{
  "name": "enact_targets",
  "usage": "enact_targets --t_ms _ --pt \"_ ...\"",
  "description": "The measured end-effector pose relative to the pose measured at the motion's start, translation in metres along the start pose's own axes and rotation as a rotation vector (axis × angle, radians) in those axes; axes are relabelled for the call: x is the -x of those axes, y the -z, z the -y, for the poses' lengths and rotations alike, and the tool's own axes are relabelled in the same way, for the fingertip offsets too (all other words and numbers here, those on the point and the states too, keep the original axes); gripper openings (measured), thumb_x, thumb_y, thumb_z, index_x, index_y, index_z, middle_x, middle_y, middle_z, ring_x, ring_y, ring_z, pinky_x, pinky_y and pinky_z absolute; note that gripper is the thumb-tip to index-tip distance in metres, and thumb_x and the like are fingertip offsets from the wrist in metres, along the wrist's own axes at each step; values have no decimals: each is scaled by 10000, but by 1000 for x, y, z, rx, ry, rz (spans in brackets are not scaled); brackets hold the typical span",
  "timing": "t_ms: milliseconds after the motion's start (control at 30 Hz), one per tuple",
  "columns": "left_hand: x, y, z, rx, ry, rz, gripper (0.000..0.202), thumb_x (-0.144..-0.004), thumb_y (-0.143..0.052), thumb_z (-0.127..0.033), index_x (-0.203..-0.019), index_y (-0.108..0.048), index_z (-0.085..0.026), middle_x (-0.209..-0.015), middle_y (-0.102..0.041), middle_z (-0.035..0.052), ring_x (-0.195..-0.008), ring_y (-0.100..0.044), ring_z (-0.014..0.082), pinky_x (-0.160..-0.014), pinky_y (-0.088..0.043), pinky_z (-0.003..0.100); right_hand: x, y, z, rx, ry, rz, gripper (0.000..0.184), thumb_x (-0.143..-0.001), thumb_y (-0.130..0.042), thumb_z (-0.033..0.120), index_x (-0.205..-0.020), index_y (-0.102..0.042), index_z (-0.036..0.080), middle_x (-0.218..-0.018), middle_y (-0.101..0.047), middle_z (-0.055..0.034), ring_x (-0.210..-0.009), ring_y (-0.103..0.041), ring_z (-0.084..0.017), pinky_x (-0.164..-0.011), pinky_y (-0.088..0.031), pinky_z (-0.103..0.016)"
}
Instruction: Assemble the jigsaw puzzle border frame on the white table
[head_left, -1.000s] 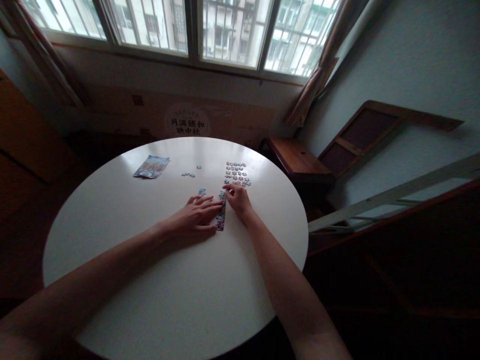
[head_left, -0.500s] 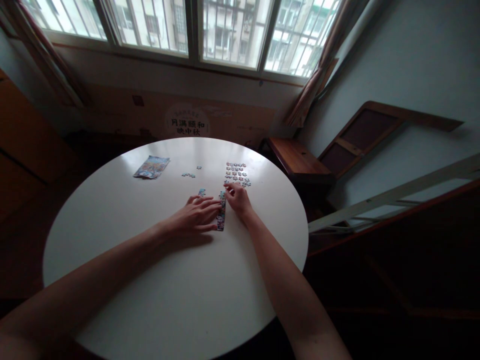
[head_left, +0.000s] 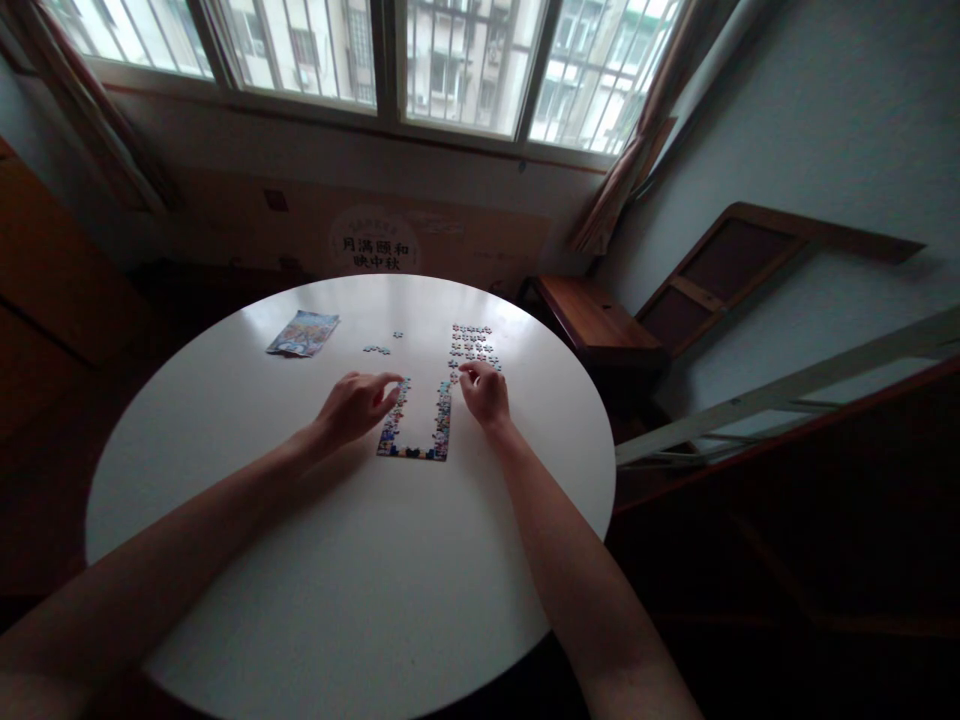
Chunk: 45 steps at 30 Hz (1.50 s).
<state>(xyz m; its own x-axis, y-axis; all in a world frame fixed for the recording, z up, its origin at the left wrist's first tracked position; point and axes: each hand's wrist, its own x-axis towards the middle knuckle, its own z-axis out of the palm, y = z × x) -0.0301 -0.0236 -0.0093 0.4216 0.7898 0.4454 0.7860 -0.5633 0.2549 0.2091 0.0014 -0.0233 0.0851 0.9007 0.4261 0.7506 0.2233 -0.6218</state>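
Note:
A partly joined jigsaw puzzle [head_left: 442, 425] lies on the table as a U-shaped border, open at its far side. My left hand [head_left: 351, 408] is beside the border's left strip, its index finger and thumb apart near the far end of that strip. My right hand [head_left: 485, 393] is curled just right of the other strip's far end. Its thumb and index finger are pinched at a small puzzle piece [head_left: 454, 378], partly hidden by the fingertips. Beyond this hand, loose puzzle pieces [head_left: 471, 338] lie in rows, the nearest partly covered.
All this rests on a round white table [head_left: 315, 560]. A few joined pieces [head_left: 377, 350] and a single piece [head_left: 398, 335] lie farther back. At the back left is a colourful printed packet [head_left: 304, 333]. A wooden stool [head_left: 592, 310] stands beyond the table's right edge.
My left hand has lifted off the right strip and moved left, uncovering the border's bottom and left side. My right hand has shifted slightly right.

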Motion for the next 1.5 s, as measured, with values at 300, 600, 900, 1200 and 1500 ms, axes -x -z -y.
enact_targets --t_ms 300,600,900,1200,1500 --pt "0 2 10 -110 188 201 440 -930 -427 -363 -1323 -589 -251 -714 -683 15 -626 -611 163 -600 -395 249 5 5 8 127 -29 260 242 -853 -567 222 -1017 -743 246 -918 -738 -28 -833 -661 -180 -802 -486 -283" --pt "-1 4 8 -94 172 212 394 -937 -428 -371 -1226 -670 -256 -774 -717 41 -674 -643 173 -645 -424 247 6 7 9 160 -21 272 236 -859 -557 235 -988 -753 265 -945 -743 -20 -854 -667 -180 -810 -487 -281" --pt "-1 5 9 -119 129 239 391 -941 -440 -359 -1264 -645 -280 -771 -728 40 -659 -634 164 -603 -395 231 5 5 6 143 -12 259 240 -857 -578 233 -1027 -745 262 -935 -743 -24 -843 -670 -181 -810 -490 -288" --pt "-1 3 10 -108 131 212 398 -937 -447 -356 -1272 -642 -265 -738 -715 33 -615 -611 151 -609 -393 230 6 5 7 146 -7 259 233 -858 -572 224 -1010 -745 255 -905 -740 -26 -829 -667 -183 -796 -488 -294" --pt "-1 3 10 -101 143 198 392 -935 -432 -362 -1218 -681 -253 -788 -736 54 -691 -648 178 -639 -420 246 6 4 6 138 -13 255 247 -859 -577 229 -1050 -731 257 -922 -741 -32 -824 -671 -185 -795 -493 -296"
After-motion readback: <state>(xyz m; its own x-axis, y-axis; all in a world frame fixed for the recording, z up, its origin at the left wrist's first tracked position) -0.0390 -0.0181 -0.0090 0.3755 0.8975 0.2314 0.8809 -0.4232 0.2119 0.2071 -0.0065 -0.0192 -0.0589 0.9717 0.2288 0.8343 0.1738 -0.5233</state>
